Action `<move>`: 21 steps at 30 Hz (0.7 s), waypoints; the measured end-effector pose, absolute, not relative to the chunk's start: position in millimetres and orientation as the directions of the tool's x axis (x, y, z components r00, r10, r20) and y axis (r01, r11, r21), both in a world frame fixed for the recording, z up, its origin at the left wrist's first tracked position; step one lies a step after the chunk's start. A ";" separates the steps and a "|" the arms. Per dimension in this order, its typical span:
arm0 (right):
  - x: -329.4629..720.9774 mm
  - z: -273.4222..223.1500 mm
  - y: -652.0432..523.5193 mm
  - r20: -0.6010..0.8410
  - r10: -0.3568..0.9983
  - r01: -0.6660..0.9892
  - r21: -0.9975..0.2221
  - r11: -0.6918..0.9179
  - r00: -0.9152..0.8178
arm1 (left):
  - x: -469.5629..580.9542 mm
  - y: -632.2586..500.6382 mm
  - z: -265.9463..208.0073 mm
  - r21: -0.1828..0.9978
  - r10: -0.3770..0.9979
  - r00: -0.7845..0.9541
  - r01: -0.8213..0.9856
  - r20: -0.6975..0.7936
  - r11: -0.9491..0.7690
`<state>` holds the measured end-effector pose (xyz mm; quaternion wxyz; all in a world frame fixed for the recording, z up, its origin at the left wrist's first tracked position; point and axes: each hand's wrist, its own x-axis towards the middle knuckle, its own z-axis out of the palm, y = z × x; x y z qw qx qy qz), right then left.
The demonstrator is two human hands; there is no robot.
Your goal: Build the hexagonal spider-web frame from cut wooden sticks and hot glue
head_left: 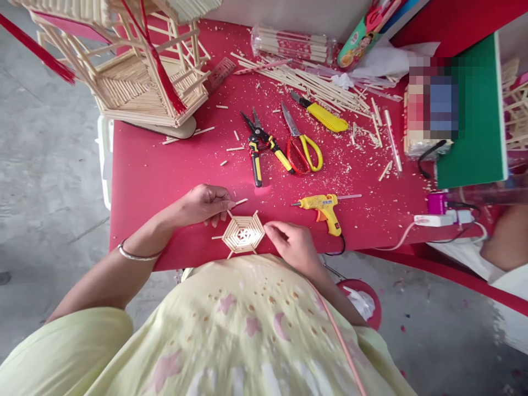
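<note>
A small hexagonal lattice of wooden sticks [243, 233] lies at the table's near edge, several spoke ends poking out past its rings. My left hand [205, 204], at its upper left, pinches a short wooden stick [241, 202] between thumb and fingers. On the lattice's right side, my right hand [291, 242] has its thumb and forefinger closed at a corner, seemingly gripping a spoke end there. To the right of that hand rests a yellow glue gun [325, 210] with a glue stick in its back.
Beyond my hands lie wire cutters [264, 144], scissors [301, 146] and a yellow utility knife [324, 114]. Loose sticks [313, 80] and chips cover the back. A large stick-built model with red tassels [144, 82] stands back left. A power strip [437, 220] and another person's arm [505, 236] are at right.
</note>
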<state>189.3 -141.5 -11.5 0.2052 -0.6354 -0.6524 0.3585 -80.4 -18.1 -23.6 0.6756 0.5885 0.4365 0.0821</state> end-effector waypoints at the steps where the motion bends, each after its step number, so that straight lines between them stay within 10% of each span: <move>1: 183.7 -14.3 -140.4 -0.223 0.968 0.682 -0.726 -0.086 -0.116 | -81.0 -19.1 -22.6 0.863 0.621 0.604 0.407 -0.500 0.300; 21: 175.6 -23.6 -129.7 -0.298 0.926 0.549 -0.826 -0.127 -0.233 | -83.9 -11.3 -13.8 0.821 0.601 0.676 0.568 -0.426 -0.057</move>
